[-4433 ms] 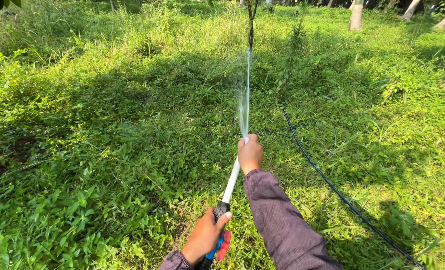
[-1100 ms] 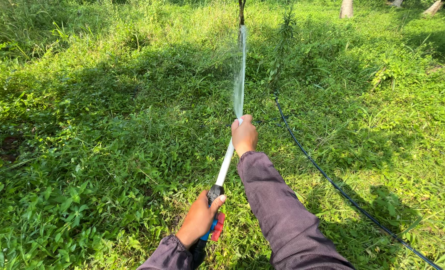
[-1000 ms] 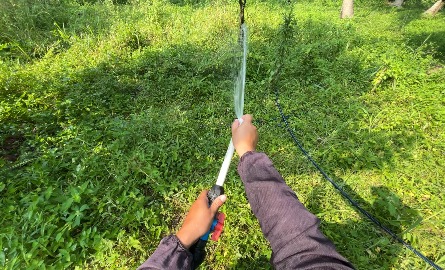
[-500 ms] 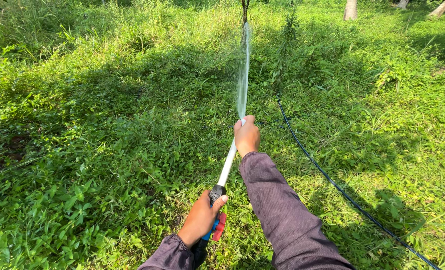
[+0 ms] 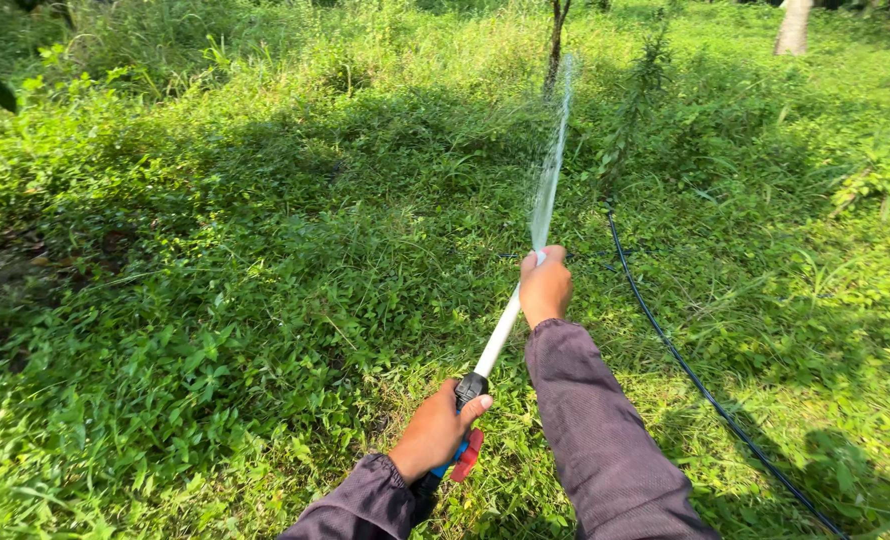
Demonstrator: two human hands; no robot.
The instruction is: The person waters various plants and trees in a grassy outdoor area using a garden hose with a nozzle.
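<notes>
- While water leaves its tip, the white spray wand [image 5: 495, 345] runs up and away from the person, tilted toward a thin sapling trunk [image 5: 556, 40] at the top of the view.
- The left hand [image 5: 437, 438] is wrapped shut around the wand's black grip at the near end, thumb laid on top; a red lever [image 5: 468, 456] and a bit of blue fitting show under the fingers, so this hand seems to be the one that works the valve.
- The right hand [image 5: 545, 288] is closed around the far end of the wand, right at the nozzle, arm stretched out in a dark purple sleeve [image 5: 595, 430]. Held this far forward, it likely steers and steadies the tip.
- The water jet [image 5: 550, 170] rises in a narrow stream that fans slightly and reaches toward the base of the sapling, which fits the two-handed aim.
- A black hose [image 5: 665, 340] lies on the grass [image 5: 215, 300] to the right of the arms, running from the lower right corner up toward the sapling, apart from both hands.
- A pale, thicker tree trunk [image 5: 794, 25] stands at the upper right, well apart from the jet.
- Shade covers the middle ground; the near and far grass is sunlit.
</notes>
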